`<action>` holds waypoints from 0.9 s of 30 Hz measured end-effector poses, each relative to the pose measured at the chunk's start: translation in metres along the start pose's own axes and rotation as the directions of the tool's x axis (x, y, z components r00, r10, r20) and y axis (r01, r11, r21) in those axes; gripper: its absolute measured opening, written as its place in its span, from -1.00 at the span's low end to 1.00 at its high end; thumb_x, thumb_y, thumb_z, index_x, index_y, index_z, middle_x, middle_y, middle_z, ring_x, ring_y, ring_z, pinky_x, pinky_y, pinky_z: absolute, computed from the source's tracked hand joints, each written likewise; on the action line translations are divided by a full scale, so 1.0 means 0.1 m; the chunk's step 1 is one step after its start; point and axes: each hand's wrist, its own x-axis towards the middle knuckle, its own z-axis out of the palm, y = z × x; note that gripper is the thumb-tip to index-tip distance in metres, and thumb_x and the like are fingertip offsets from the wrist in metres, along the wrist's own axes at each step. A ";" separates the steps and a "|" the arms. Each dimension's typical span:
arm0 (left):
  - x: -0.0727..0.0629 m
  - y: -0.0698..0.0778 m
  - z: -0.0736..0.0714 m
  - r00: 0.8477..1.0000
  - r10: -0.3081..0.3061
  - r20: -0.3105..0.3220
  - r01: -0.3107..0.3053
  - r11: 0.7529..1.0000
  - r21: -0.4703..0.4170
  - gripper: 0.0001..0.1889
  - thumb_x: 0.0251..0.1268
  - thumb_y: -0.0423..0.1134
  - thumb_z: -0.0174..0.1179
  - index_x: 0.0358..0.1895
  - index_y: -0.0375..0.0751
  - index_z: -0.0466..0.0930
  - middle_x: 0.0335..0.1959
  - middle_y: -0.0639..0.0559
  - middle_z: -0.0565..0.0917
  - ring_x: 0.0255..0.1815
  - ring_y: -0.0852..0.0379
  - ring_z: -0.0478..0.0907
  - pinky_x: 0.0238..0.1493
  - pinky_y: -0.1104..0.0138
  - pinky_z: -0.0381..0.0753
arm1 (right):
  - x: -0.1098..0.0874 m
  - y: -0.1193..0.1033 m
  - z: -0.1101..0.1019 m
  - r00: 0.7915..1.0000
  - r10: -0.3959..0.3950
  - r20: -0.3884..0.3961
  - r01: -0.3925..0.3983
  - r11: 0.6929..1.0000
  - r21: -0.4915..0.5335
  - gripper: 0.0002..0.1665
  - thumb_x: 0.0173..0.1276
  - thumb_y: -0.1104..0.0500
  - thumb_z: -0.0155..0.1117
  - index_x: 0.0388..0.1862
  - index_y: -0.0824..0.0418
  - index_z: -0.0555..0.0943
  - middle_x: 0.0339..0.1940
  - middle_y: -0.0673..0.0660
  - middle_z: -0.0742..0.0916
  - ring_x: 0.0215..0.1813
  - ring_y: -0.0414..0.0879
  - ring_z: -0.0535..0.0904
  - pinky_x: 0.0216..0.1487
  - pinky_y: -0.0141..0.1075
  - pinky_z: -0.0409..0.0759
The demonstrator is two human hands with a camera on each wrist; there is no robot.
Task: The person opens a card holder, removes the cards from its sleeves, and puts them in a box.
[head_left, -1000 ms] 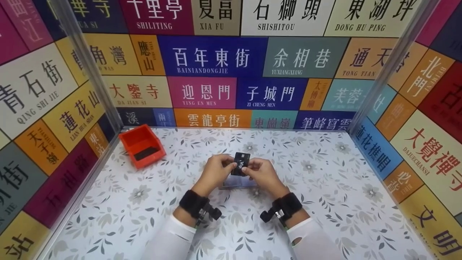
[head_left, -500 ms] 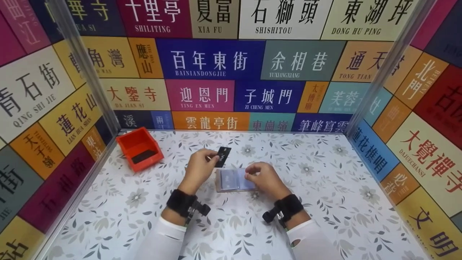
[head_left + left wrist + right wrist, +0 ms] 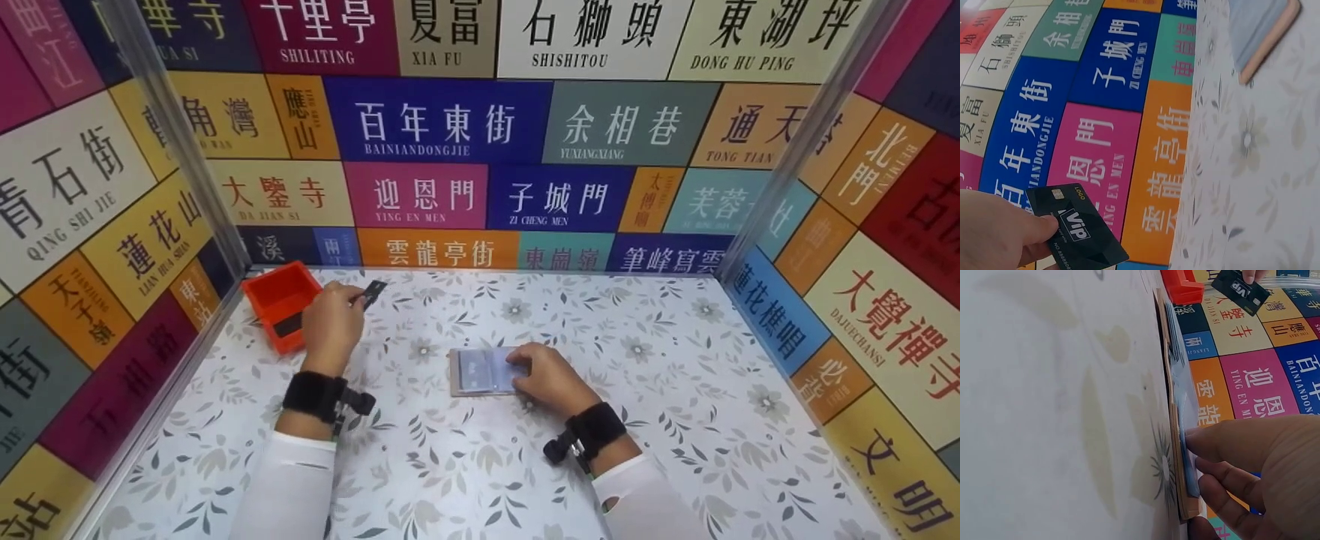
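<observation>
A black card marked "Vip" (image 3: 1089, 242) is pinched between the thumb and fingers of my left hand (image 3: 334, 322). In the head view this hand is raised in front of the red bin (image 3: 279, 291), hiding its right part, and the card sticks out to the right. An open card holder (image 3: 474, 373) with clear sleeves and a tan cover lies at mid-table. My right hand (image 3: 551, 376) grips its right side; in the right wrist view the thumb (image 3: 1207, 439) presses on the sleeves while the other fingers curl at the edge.
Inside the bin lies a dark flat piece (image 3: 288, 325). The white table (image 3: 645, 420) has a leaf and flower print. Walls of coloured panels with lettering (image 3: 435, 124) enclose it at the back and both sides.
Both hands were together at the card above the card holder. My left hand has carried the card away to the left, towards the red bin, while my right hand has settled on the card holder.
</observation>
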 end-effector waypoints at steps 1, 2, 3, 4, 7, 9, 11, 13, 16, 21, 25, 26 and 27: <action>0.02 -0.07 -0.04 1.000 0.000 -0.014 0.000 1.000 0.030 -0.79 0.33 -0.21 0.26 -0.05 -0.06 0.78 -0.15 -0.12 0.70 -0.10 -0.19 0.66 -0.06 -0.11 0.55 | 0.00 0.00 0.00 1.000 0.003 0.003 -0.003 1.000 -0.004 -0.56 0.10 0.27 0.49 0.02 0.13 0.71 0.02 0.00 0.73 -0.02 -0.09 0.63 0.08 -0.17 0.62; 0.04 -0.13 -0.07 1.000 -0.005 -0.025 0.007 0.998 0.059 -0.79 0.32 -0.23 0.26 -0.05 -0.08 0.78 -0.14 -0.14 0.71 -0.11 -0.22 0.66 -0.06 -0.13 0.55 | 0.00 0.00 0.01 1.000 0.003 0.004 -0.003 1.000 -0.007 -0.57 0.10 0.26 0.49 0.02 0.12 0.71 0.02 0.00 0.73 -0.02 -0.09 0.63 0.08 -0.17 0.62; 0.06 -0.18 -0.11 0.999 -0.013 -0.033 0.016 0.996 0.089 -0.79 0.32 -0.24 0.25 -0.05 -0.08 0.78 -0.14 -0.16 0.71 -0.11 -0.24 0.65 -0.07 -0.14 0.54 | 0.00 0.00 0.01 1.000 0.005 0.006 -0.005 1.000 -0.008 -0.56 0.10 0.26 0.48 0.02 0.12 0.71 0.02 0.00 0.73 -0.02 -0.09 0.63 0.08 -0.17 0.62; 0.07 -0.23 -0.15 0.999 -0.019 -0.038 0.023 0.993 0.119 -0.79 0.31 -0.26 0.24 -0.05 -0.09 0.77 -0.13 -0.17 0.72 -0.11 -0.26 0.64 -0.07 -0.16 0.52 | 0.00 0.00 0.01 1.000 0.005 0.008 -0.005 1.000 -0.009 -0.56 0.10 0.26 0.48 0.02 0.12 0.71 0.03 0.00 0.73 -0.01 -0.08 0.63 0.10 -0.16 0.62; 0.10 -0.33 -0.25 0.999 -0.037 -0.035 0.043 0.977 0.209 -0.75 0.31 -0.31 0.16 -0.04 -0.11 0.76 -0.11 -0.21 0.70 -0.08 -0.30 0.61 -0.04 -0.20 0.47 | 0.00 0.00 0.01 1.000 0.003 0.003 -0.003 1.000 -0.015 -0.54 0.09 0.25 0.48 0.04 0.12 0.70 0.04 0.01 0.74 0.06 -0.09 0.64 0.18 -0.15 0.60; 0.11 -0.39 -0.31 0.999 -0.033 -0.032 0.041 0.965 0.259 -0.72 0.31 -0.35 0.10 -0.04 -0.14 0.75 -0.11 -0.24 0.67 -0.08 -0.32 0.57 -0.01 -0.24 0.44 | -0.01 0.00 0.01 1.000 0.005 0.002 -0.005 1.000 -0.015 -0.52 0.09 0.26 0.48 0.06 0.12 0.70 0.04 0.01 0.74 0.10 -0.09 0.64 0.22 -0.14 0.59; 0.13 -0.45 -0.35 0.999 -0.015 -0.045 0.027 0.957 0.288 -0.71 0.29 -0.40 0.04 -0.09 -0.20 0.75 -0.15 -0.27 0.65 -0.08 -0.34 0.55 0.00 -0.27 0.41 | -0.01 0.00 0.00 1.000 -0.003 0.000 0.003 1.000 -0.021 -0.51 0.09 0.26 0.48 0.07 0.13 0.70 0.05 0.02 0.75 0.13 -0.07 0.64 0.24 -0.13 0.58; 0.14 -0.51 -0.38 0.998 0.007 -0.068 0.014 0.951 0.308 -0.72 0.28 -0.43 0.00 -0.17 -0.25 0.74 -0.19 -0.28 0.64 -0.10 -0.36 0.55 0.03 -0.28 0.38 | -0.01 -0.01 0.00 1.000 -0.007 0.000 0.007 1.000 -0.029 -0.51 0.09 0.26 0.49 0.08 0.13 0.70 0.07 0.03 0.75 0.16 -0.05 0.64 0.26 -0.13 0.57; 0.17 -0.61 -0.40 0.997 0.026 -0.077 0.002 0.939 0.343 -0.74 0.25 -0.47 -0.02 -0.25 -0.32 0.71 -0.23 -0.31 0.63 -0.13 -0.38 0.55 0.02 -0.28 0.36 | -0.02 -0.01 0.00 1.000 -0.015 0.001 0.015 0.999 -0.041 -0.50 0.11 0.24 0.50 0.09 0.14 0.70 0.09 0.05 0.74 0.19 -0.03 0.64 0.30 -0.12 0.56; 0.21 -0.75 -0.36 1.000 0.014 -0.027 -0.002 0.911 0.413 -0.73 0.29 -0.46 -0.03 -0.24 -0.31 0.72 -0.22 -0.33 0.62 -0.13 -0.38 0.55 -0.02 -0.30 0.37 | -0.03 -0.02 0.00 1.000 -0.003 -0.005 0.003 0.999 -0.042 -0.50 0.10 0.24 0.52 0.08 0.13 0.70 0.08 0.05 0.75 0.19 -0.03 0.64 0.31 -0.13 0.55; 0.23 -0.81 -0.28 0.999 -0.001 0.036 -0.016 0.889 0.458 -0.72 0.32 -0.45 -0.04 -0.18 -0.31 0.73 -0.19 -0.35 0.63 -0.10 -0.39 0.55 0.03 -0.35 0.36 | -0.03 -0.02 0.00 1.000 -0.014 -0.009 0.014 0.999 -0.041 -0.51 0.10 0.25 0.51 0.07 0.15 0.70 0.07 0.05 0.75 0.18 -0.03 0.65 0.30 -0.13 0.56; 0.23 -0.83 -0.26 0.999 -0.010 0.053 -0.016 0.882 0.471 -0.72 0.32 -0.44 -0.03 -0.15 -0.32 0.72 -0.17 -0.35 0.64 -0.09 -0.39 0.54 0.05 -0.36 0.35 | -0.03 -0.02 0.00 1.000 -0.017 -0.006 0.016 0.999 -0.039 -0.51 0.10 0.25 0.51 0.08 0.15 0.70 0.07 0.05 0.75 0.17 -0.03 0.65 0.29 -0.13 0.57; 0.23 -0.84 -0.23 0.997 -0.021 0.069 -0.015 0.874 0.485 -0.74 0.32 -0.43 0.00 -0.13 -0.33 0.71 -0.15 -0.36 0.64 -0.08 -0.40 0.53 0.06 -0.37 0.35 | -0.03 -0.02 0.00 1.000 -0.019 -0.003 0.019 0.999 -0.035 -0.51 0.10 0.25 0.50 0.08 0.15 0.70 0.07 0.06 0.75 0.16 -0.03 0.65 0.27 -0.13 0.57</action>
